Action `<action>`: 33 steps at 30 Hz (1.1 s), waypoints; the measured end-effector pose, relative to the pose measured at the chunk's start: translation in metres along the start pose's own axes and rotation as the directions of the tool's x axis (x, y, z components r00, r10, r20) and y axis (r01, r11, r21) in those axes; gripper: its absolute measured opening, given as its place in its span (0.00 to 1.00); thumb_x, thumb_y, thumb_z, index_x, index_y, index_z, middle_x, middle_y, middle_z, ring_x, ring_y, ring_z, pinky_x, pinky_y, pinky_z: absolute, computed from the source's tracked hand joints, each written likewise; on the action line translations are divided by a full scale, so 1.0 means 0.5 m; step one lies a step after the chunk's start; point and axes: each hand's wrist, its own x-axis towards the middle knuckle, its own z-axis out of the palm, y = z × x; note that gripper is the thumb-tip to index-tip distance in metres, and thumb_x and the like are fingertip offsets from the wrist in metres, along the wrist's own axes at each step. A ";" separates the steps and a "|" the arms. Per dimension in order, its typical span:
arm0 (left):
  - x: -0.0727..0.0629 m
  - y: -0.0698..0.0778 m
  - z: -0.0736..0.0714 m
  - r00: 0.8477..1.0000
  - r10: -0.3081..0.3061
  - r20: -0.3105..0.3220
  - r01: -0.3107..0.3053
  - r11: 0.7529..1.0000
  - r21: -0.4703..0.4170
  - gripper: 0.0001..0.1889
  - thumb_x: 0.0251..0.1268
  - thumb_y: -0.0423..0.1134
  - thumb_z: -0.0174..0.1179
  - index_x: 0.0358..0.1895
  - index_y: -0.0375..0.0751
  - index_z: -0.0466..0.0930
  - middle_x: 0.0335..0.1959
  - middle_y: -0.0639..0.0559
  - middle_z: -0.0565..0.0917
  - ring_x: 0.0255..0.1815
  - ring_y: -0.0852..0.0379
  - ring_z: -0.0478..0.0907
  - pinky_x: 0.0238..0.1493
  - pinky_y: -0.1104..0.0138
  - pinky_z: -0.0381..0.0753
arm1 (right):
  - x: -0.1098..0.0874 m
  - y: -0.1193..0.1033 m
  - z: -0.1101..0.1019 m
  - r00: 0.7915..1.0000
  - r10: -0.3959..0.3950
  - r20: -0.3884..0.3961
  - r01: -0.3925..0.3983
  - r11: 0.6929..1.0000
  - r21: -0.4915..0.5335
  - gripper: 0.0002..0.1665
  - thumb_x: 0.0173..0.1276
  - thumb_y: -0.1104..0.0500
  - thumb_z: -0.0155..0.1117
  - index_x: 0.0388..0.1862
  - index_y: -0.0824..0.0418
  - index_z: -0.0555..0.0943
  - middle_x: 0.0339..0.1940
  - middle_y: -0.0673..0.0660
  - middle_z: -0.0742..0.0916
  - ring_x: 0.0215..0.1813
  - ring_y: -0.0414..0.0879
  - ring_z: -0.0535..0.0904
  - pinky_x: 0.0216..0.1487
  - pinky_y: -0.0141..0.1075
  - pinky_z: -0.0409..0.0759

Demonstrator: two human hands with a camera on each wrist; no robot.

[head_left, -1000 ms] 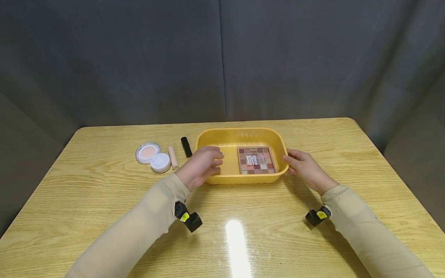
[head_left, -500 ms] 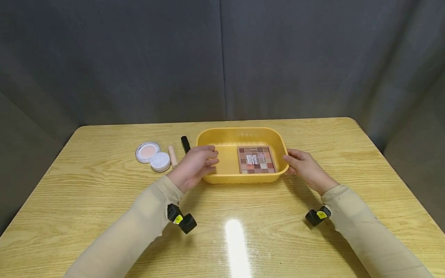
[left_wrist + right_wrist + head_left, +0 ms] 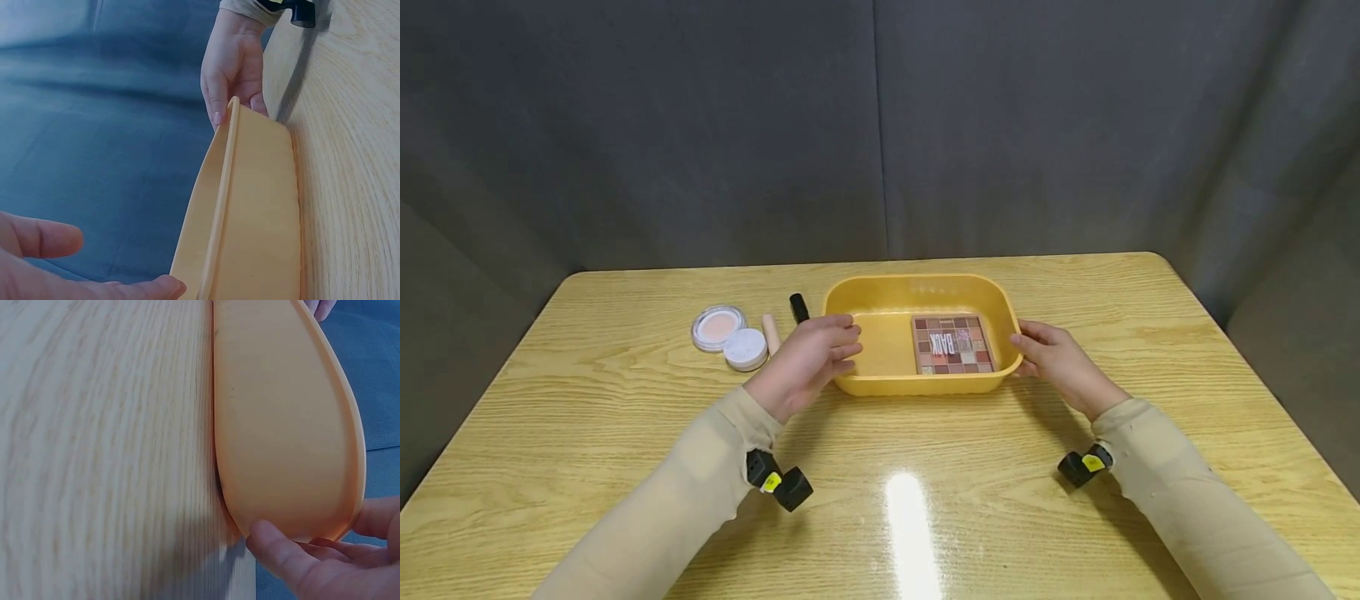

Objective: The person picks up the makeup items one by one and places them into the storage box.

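A yellow plastic basin (image 3: 925, 385) sits on the table with an eyeshadow palette (image 3: 953, 346) lying flat in its right half. My right hand (image 3: 1063, 360) grips the basin's right end, thumb at the rim and fingers against the outer wall, as the right wrist view also shows. Over the basin's left end is my left hand (image 3: 808, 358), its fingers extended and holding nothing. In the left wrist view its thumb and fingers (image 3: 134, 289) are spread apart, one fingertip right at the rim. A black tube (image 3: 799, 307) lies just beyond this hand, partly hidden.
Left of the hand lie a beige stick (image 3: 771, 332), a round white-lidded compact (image 3: 746, 350) and a clear round case (image 3: 718, 327) with a pink centre. A grey curtain (image 3: 880, 133) hangs behind the wooden table (image 3: 985, 517).
My left hand has drawn back leftward from inside the basin to its left rim, covering more of the beige stick and black tube. My right hand and the basin stay practically still.
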 end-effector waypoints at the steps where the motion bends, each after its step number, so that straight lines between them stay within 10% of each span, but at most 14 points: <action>1: -0.001 0.000 -0.001 1.000 0.002 0.001 -0.002 1.000 0.003 0.29 0.75 0.30 0.40 0.74 0.24 0.45 0.74 0.32 0.53 0.73 0.38 0.54 0.71 0.53 0.56 | 0.000 0.000 0.000 1.000 0.000 0.000 0.000 1.000 0.000 0.31 0.81 0.59 0.40 0.73 0.78 0.51 0.67 0.77 0.67 0.58 0.52 0.75 0.49 0.29 0.78; 33: -0.018 0.020 -0.042 0.995 0.061 -0.081 -0.055 0.996 0.066 0.29 0.73 0.29 0.42 0.73 0.23 0.45 0.73 0.32 0.56 0.66 0.44 0.62 0.65 0.61 0.64 | 0.000 -0.001 -0.001 1.000 0.006 -0.001 -0.006 1.000 0.001 0.31 0.81 0.60 0.40 0.73 0.78 0.51 0.69 0.77 0.66 0.64 0.61 0.70 0.51 0.29 0.77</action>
